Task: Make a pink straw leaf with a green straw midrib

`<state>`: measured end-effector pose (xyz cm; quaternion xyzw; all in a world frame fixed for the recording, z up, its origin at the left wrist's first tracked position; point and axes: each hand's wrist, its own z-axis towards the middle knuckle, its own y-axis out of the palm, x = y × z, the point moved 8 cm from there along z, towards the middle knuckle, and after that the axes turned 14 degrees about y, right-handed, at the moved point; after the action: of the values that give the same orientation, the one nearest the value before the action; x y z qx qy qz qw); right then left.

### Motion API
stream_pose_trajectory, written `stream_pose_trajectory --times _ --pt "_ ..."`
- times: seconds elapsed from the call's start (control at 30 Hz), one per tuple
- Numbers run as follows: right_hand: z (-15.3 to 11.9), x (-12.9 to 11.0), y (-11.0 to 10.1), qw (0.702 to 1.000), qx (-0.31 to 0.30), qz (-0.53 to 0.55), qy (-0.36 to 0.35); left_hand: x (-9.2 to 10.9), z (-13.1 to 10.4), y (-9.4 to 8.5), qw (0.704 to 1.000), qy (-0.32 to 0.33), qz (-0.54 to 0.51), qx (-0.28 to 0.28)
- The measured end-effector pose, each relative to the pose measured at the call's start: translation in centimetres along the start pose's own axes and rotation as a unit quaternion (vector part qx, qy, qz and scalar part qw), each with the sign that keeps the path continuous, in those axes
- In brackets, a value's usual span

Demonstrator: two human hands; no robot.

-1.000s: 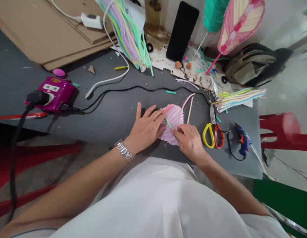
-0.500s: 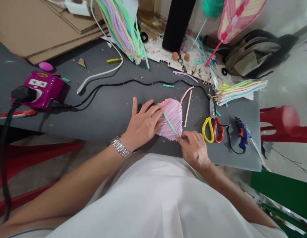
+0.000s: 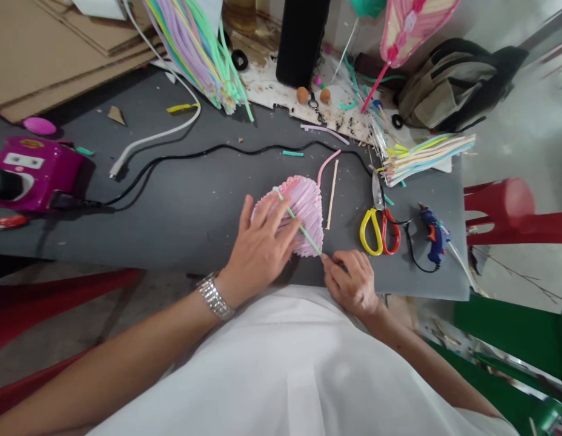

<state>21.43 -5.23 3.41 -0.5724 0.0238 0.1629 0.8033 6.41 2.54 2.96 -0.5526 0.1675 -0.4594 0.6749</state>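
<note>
A pink and lilac ribbed piece [image 3: 309, 209] lies on the grey table in front of me, with a thin green stem [image 3: 304, 232] slanting across it. My left hand [image 3: 261, 245] rests over the left part of the piece, fingers spread, the fingertips on the piece and beside the stem. At the stem's lower right end, my right hand [image 3: 350, 280] pinches the tip between thumb and forefinger, its other fingers curled. A pink stem [image 3: 327, 163] and a cream stem [image 3: 332, 195] lie just right of the piece.
Scissors [image 3: 380, 227] and a blue glue gun [image 3: 435, 236] lie to the right. Stem bundles [image 3: 208, 60] [image 3: 429, 158] lie at the back. A black cord [image 3: 199, 154] crosses the table from a purple socket box [image 3: 40, 172]. Cardboard [image 3: 49, 57] is at the back left.
The view has shifted, so the table items appear further left. My left hand has slid back and flattened, uncovering more of the piece and the stem's upper end. My right hand still pinches the lower end.
</note>
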Motion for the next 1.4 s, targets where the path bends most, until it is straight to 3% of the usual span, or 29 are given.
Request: stream_pose_trajectory --times 0.13,0.37,0.87,1.13,1.4 --pt "-0.1 0.4 0.0 1.000 -0.005 0.024 0.011 3.7 0.2 1.0 0.992 0.110 -0.040 -0.051" --pt "-0.7 0.7 -0.4 0.999 0.003 0.044 0.012 4.2 0.1 1.6 0.987 0.145 -0.021 -0.071" --pt "-1.4 1.0 0.3 0.998 -0.022 0.040 0.042 4.1 -0.2 1.8 0.987 0.114 -0.040 -0.108" --pt "-0.8 0.5 0.5 0.995 -0.020 0.031 0.091 3.8 -0.3 2.0 0.988 0.096 -0.060 -0.104" --pt "-0.2 -0.6 0.6 0.998 -0.039 -0.038 0.026 3.7 -0.2 1.9 0.988 0.085 -0.063 -0.111"
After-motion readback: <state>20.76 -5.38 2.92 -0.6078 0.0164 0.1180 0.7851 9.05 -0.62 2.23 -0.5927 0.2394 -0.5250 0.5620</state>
